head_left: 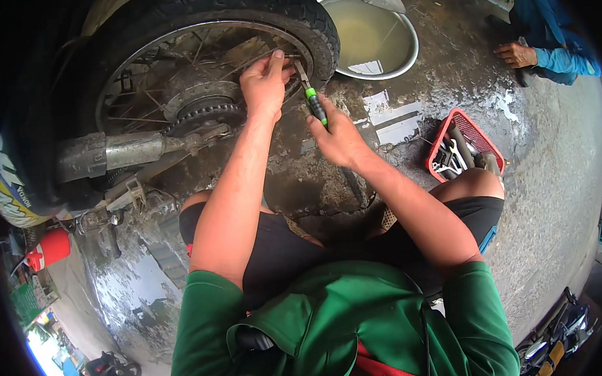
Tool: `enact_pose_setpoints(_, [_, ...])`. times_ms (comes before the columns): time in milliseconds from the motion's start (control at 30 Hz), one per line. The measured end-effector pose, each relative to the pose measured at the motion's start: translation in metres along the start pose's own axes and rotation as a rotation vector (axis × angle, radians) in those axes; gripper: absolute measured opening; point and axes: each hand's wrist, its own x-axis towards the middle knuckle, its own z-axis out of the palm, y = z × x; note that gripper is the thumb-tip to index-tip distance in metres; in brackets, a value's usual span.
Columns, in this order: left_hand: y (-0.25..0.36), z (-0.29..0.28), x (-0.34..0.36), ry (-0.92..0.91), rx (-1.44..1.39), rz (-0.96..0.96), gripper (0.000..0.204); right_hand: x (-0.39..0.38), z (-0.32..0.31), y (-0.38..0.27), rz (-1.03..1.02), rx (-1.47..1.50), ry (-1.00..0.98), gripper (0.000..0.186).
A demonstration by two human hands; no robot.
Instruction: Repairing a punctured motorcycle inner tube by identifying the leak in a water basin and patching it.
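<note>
A motorcycle wheel with a black tyre, metal rim and wire spokes stands in front of me on the left. My left hand reaches in at the rim, its thumb and fingers closed together among the spokes; what they pinch is too small to make out. Wrapped around a green-and-black handled tool is my right hand. The tool's metal head points up and meets the rim close to my left fingertips. Its exact kind cannot be told. The chain sprocket and hub lie left of my left wrist.
A metal basin of cloudy water sits beside the tyre. A red plastic basket holds wrenches and other tools near my right knee. At the upper right another person's hand and blue sleeve show. A swingarm extends left; a red container stands below it.
</note>
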Motion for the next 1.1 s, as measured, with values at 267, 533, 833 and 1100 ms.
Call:
enact_pose_setpoints(267, [-0.015, -0.003, -0.002, -0.008, -0.009, 0.038, 0.033, -0.047, -0.042, -0.042, -0.311, -0.156, -0.023, 0.061])
enact_pose_setpoints(533, [-0.019, -0.008, 0.001, -0.052, -0.054, 0.04, 0.03, -0.016, 0.025, 0.012, -0.08, 0.172, -0.012, 0.058])
enact_pose_setpoints(833, [-0.007, -0.001, -0.001, -0.039, -0.011, 0.073, 0.028, 0.015, 0.074, 0.016, -0.104, 0.315, 0.136, 0.057])
enact_pose_setpoints(1100, [-0.006, 0.007, -0.004, 0.037, -0.02, 0.124, 0.028, 0.018, 0.082, 0.015, -0.158, 0.303, 0.211, 0.055])
